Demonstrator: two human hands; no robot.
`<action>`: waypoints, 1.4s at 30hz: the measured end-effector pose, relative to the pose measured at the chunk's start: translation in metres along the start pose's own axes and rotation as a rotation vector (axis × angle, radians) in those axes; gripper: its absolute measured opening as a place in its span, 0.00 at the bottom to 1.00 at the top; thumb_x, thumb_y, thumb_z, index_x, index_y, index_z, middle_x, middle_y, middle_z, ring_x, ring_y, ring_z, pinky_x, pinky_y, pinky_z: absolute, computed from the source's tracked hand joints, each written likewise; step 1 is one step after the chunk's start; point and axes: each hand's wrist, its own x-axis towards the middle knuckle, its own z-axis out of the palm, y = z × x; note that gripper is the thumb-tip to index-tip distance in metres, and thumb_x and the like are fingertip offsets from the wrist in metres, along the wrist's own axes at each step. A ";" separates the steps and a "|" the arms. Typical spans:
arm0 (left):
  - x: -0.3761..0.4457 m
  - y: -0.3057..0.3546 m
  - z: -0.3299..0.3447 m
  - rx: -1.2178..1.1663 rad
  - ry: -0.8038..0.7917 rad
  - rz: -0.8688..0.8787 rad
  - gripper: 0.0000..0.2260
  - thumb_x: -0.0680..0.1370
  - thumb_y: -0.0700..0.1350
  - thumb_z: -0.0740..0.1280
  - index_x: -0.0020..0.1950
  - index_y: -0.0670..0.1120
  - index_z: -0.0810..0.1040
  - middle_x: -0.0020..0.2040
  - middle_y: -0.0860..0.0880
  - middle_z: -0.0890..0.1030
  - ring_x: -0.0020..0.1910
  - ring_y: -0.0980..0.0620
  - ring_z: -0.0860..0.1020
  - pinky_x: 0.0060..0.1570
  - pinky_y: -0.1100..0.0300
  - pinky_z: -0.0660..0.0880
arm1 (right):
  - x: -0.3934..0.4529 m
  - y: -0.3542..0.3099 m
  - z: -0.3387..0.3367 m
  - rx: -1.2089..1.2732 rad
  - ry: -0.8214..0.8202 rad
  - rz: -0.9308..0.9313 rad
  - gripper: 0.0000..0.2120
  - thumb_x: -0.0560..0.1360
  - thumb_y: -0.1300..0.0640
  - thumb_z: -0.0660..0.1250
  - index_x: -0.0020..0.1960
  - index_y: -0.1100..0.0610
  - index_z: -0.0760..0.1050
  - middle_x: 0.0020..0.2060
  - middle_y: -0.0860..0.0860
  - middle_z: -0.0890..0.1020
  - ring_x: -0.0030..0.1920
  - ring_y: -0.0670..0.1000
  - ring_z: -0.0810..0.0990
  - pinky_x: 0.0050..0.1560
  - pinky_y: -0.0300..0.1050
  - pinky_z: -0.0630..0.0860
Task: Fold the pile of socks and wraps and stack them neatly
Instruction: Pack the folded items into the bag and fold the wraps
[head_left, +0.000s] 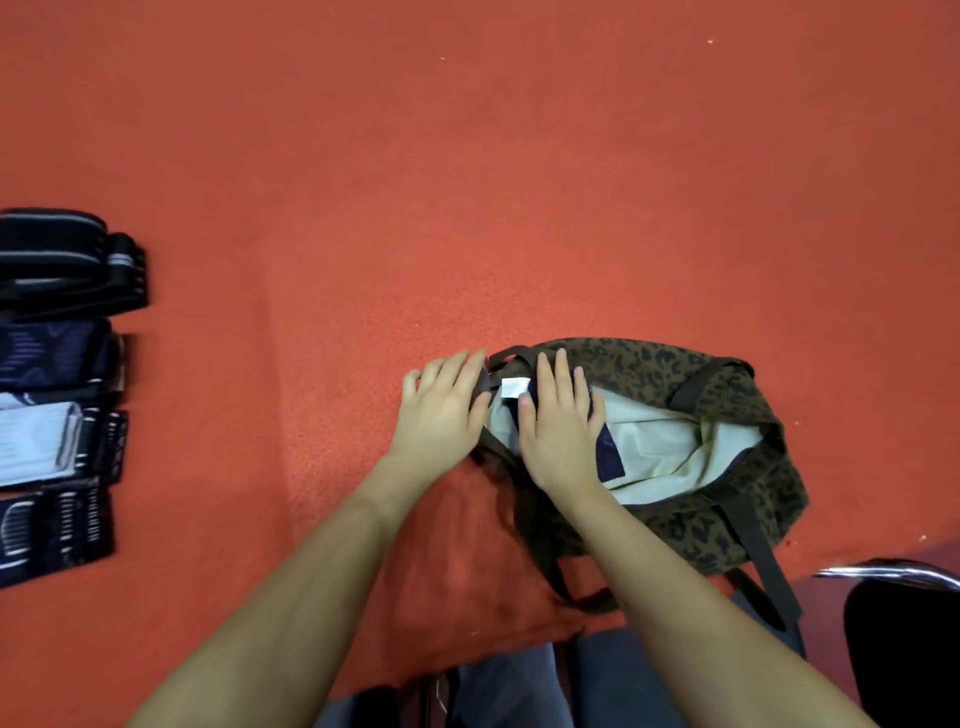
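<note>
Two bare forearms reach out from the bottom edge, above a lap in dark blue trousers (524, 686). Just right of the right forearm stands a chair (904, 649) with a chrome rail and a black seat.

Ahead of the arms, the right hand (563, 423) lies flat, fingers straight and together, pressing down on a dark navy piece of cloth (609, 453) that rests in the open mouth of a brown leopard-print bag (727, 389). Only a strip of that cloth shows past the hand's right edge; whether it is a sock or a wrap cannot be told. Pale lining (675, 441) of the bag spreads out to the right of the hand, and a small white label (515, 387) sits just left of its fingertips. Dark brown straps (769, 566) trail from the bag toward the chair.

Close beside it, the left hand (447, 402) rests palm down with relaxed, straight fingers at the bag's left rim, its thumb side touching the strap there; it grasps nothing.

Far off to the left of the left hand, well apart from the bag, folded socks (57, 395) lie in a column on the red carpet (467, 182): dark striped ones farthest away, a navy patterned one, a white one, and a dark patterned one nearest.
</note>
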 end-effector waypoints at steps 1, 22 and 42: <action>-0.005 -0.006 -0.009 0.000 0.005 -0.007 0.25 0.76 0.53 0.53 0.68 0.44 0.73 0.64 0.46 0.76 0.61 0.43 0.75 0.56 0.48 0.67 | -0.002 -0.013 -0.003 0.043 0.029 -0.028 0.28 0.79 0.46 0.45 0.77 0.55 0.57 0.77 0.52 0.55 0.76 0.54 0.53 0.72 0.54 0.45; -0.228 -0.362 -0.112 0.316 0.154 -0.368 0.15 0.69 0.45 0.55 0.46 0.40 0.77 0.43 0.42 0.78 0.43 0.41 0.75 0.46 0.50 0.62 | -0.117 -0.371 0.161 0.043 -0.264 -0.347 0.42 0.67 0.31 0.38 0.66 0.56 0.69 0.62 0.52 0.75 0.63 0.55 0.68 0.62 0.51 0.50; -0.254 -0.407 -0.074 0.326 0.174 -0.305 0.18 0.75 0.50 0.55 0.53 0.43 0.80 0.47 0.41 0.79 0.49 0.41 0.73 0.52 0.48 0.62 | -0.137 -0.403 0.221 0.229 -0.166 -0.150 0.21 0.71 0.46 0.70 0.55 0.59 0.72 0.60 0.53 0.69 0.64 0.55 0.63 0.63 0.49 0.52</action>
